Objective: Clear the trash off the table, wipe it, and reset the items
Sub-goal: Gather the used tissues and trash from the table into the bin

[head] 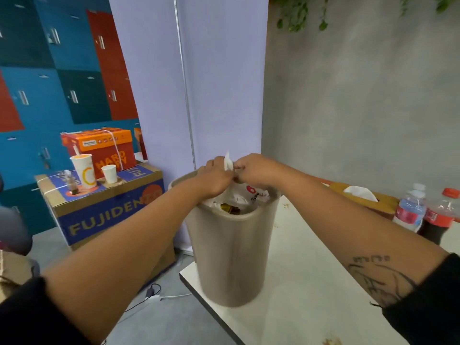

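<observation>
Trash step: L hand [216, 179], R hand [252, 170] pinch bag [227, 162] top over bin [231, 257], near-left corner of table [313, 282] (tying?). Next: bin off, wipe.

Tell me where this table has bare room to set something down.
Bare tabletop lies between the bin and the water bottle, under the right forearm, running to the near edge as far as the crumbs. Crowded: the far right, where tissue box and cola bottle join it. The left hand and right hand grip the white bag above the bin.
</observation>
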